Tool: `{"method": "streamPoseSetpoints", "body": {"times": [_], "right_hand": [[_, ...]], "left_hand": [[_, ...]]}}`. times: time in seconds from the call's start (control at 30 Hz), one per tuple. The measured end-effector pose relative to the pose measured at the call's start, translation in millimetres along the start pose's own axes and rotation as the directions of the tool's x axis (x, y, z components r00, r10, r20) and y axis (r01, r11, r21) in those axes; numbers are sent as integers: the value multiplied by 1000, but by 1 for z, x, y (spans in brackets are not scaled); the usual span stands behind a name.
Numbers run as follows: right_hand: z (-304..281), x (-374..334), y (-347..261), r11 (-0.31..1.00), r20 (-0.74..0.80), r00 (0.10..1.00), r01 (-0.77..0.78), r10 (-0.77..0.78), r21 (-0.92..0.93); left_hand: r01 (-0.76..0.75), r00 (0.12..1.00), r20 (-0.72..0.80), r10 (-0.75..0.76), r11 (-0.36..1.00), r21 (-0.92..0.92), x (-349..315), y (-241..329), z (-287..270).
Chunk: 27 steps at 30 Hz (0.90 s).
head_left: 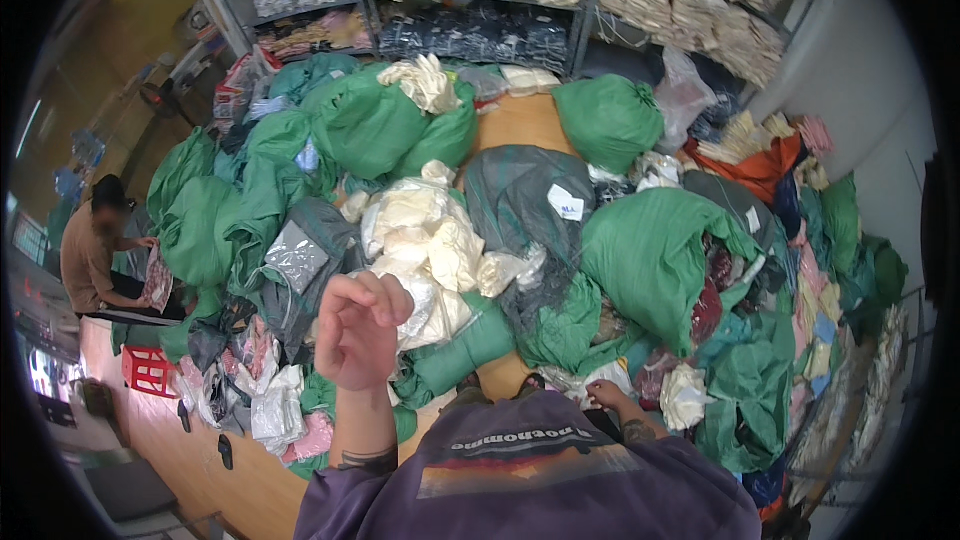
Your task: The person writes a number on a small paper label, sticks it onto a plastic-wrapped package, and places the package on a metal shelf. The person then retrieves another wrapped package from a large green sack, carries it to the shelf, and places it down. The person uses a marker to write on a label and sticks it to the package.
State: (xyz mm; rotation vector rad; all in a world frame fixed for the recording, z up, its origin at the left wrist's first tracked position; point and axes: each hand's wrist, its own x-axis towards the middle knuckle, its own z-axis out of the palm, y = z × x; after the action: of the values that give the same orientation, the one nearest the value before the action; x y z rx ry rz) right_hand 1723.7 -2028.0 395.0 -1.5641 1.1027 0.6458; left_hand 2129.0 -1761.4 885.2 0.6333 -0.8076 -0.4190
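My left hand (362, 330) is raised in front of my chest, its fingers loosely bent and a little apart, with nothing seen in it. Beyond it lies a heap of cream-white cloth bundles (425, 230), and a rolled green sack (465, 348) rests just to its right. Lower down, my right hand (604, 396) hangs by my side, close to white plastic-wrapped pieces (590, 378). Its fingers are small and partly turned away, so I cannot make out whether they hold anything. A big green sack (640, 255) stands open beyond it, dark red packets showing at its mouth.
Stuffed green sacks (375, 120) and a grey sack (515, 200) crowd the floor around me. Shelves (580, 0) with folded garments line the back. A seated person (100, 250) handles patterned cloth at left, near a red plastic stool (149, 371). Slippers (225, 452) lie on the floor.
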Motion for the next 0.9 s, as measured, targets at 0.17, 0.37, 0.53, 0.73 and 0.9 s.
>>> {"method": "streamPoseSetpoints", "body": {"times": [0.17,0.37,0.53,0.73,0.9], "right_hand": [[-9,-1,-2,999,-10,1000,-2,3,37],[-10,-17,-15,998,2,1000,-24,24,63],[-12,-18,-17,998,14,999,-38,38,55],[-9,-13,-4,999,9,999,-38,37,29],[-9,-6,6,1000,2,1000,-19,19,14]], "left_hand": [[9,999,34,-8,999,-34,8,-15,0],[14,999,40,-12,999,-32,7,-19,0],[18,999,39,-17,1000,-25,9,-18,4],[23,999,42,-21,999,-33,8,-19,7],[25,999,37,-24,999,-28,6,-19,11]]}}
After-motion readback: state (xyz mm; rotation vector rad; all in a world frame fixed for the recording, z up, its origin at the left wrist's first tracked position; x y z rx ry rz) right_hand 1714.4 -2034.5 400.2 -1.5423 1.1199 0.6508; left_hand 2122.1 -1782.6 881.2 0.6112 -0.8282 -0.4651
